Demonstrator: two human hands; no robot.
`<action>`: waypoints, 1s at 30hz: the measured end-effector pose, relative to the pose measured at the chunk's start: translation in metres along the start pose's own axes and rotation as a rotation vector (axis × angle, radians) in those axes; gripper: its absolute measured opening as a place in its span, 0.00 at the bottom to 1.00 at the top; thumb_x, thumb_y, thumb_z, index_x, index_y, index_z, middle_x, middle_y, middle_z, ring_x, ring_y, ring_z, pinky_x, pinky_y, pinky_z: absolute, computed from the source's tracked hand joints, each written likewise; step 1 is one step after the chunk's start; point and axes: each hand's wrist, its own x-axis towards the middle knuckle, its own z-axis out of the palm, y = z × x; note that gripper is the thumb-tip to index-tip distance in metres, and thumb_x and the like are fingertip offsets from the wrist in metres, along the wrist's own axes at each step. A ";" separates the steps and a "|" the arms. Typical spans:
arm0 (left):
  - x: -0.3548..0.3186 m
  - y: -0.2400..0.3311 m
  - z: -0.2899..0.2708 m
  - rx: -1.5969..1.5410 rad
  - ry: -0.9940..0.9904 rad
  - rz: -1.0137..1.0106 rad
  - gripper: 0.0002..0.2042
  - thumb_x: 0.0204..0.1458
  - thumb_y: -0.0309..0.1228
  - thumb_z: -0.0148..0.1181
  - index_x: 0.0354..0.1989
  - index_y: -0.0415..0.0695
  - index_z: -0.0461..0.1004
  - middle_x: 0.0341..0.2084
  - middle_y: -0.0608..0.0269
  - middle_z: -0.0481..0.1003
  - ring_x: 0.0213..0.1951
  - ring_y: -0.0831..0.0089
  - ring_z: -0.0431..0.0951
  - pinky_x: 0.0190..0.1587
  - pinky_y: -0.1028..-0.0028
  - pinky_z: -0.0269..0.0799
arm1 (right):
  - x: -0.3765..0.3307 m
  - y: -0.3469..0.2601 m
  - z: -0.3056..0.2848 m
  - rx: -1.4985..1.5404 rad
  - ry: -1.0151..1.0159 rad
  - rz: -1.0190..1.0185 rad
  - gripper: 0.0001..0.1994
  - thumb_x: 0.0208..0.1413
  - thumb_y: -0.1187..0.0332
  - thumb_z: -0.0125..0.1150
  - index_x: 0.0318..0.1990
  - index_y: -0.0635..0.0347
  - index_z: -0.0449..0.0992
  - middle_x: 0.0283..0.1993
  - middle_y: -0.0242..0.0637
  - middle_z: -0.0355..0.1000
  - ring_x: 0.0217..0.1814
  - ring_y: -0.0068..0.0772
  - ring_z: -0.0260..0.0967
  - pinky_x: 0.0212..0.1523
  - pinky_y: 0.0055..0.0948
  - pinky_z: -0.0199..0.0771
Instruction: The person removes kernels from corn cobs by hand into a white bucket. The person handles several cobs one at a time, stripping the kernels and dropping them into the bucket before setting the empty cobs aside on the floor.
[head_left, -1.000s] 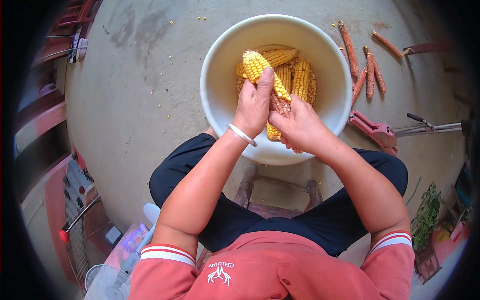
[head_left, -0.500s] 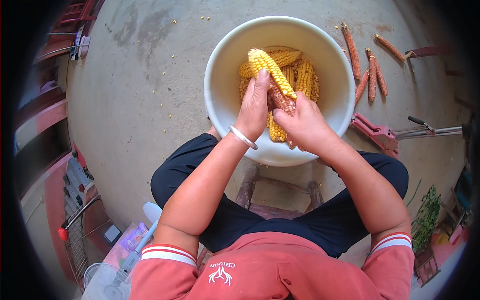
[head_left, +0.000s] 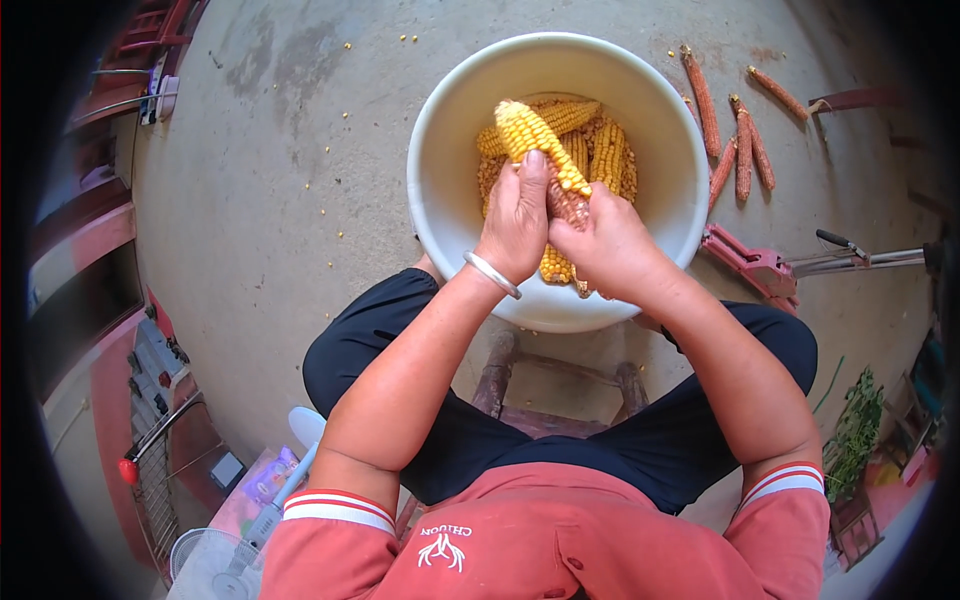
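Both hands grip one ear of corn (head_left: 528, 128) over a large white bucket (head_left: 432, 215). Yellow kernels cover its far end and one side, while a reddish stretch of bare cob shows between the hands. My left hand (head_left: 516, 222) wraps the ear's left side, its thumb pressed on the kernels. My right hand (head_left: 610, 245) closes round the near end, its thumb against the bare part. Beneath them in the bucket lie several more yellow ears (head_left: 606, 160) and loose kernels. My hands hide part of these.
Several bare reddish cobs (head_left: 743, 155) lie on the concrete floor (head_left: 270, 190) right of the bucket. A pink metal frame with a lever (head_left: 765, 270) stands close by. Scattered kernels dot the floor at left. A wooden stool (head_left: 495, 375) is between my legs; a fan (head_left: 215, 560) sits lower left.
My left hand has shifted slightly nearer and to the right along the ear, and its thumb sits lower. The right hand has hardly moved.
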 end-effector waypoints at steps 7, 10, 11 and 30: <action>-0.004 0.012 0.012 -0.312 -0.039 0.000 0.16 0.66 0.39 0.41 0.49 0.37 0.66 0.41 0.59 0.70 0.45 0.73 0.69 0.48 0.72 0.65 | 0.002 0.012 0.007 -0.024 0.037 0.055 0.18 0.50 0.62 0.57 0.36 0.73 0.73 0.35 0.62 0.73 0.39 0.57 0.75 0.40 0.45 0.75; 0.001 0.018 0.009 -0.190 -0.080 -0.087 0.14 0.63 0.39 0.52 0.38 0.38 0.71 0.34 0.63 0.72 0.37 0.81 0.71 0.39 0.75 0.68 | 0.002 0.013 0.006 -0.138 0.076 -0.047 0.20 0.51 0.61 0.57 0.38 0.76 0.71 0.37 0.63 0.73 0.36 0.57 0.75 0.38 0.44 0.76; 0.003 0.007 0.011 -0.167 -0.097 -0.104 0.14 0.63 0.38 0.48 0.46 0.38 0.69 0.40 0.58 0.70 0.43 0.75 0.71 0.45 0.71 0.67 | 0.002 0.010 0.004 -0.163 0.055 -0.073 0.21 0.51 0.61 0.57 0.38 0.78 0.70 0.38 0.64 0.73 0.35 0.57 0.75 0.37 0.44 0.76; 0.004 -0.001 0.010 0.075 0.184 0.238 0.28 0.63 0.52 0.43 0.30 0.35 0.72 0.21 0.50 0.74 0.26 0.58 0.75 0.32 0.62 0.68 | 0.002 0.011 0.008 0.021 0.068 -0.041 0.22 0.50 0.65 0.60 0.44 0.75 0.63 0.37 0.63 0.72 0.39 0.61 0.73 0.42 0.47 0.73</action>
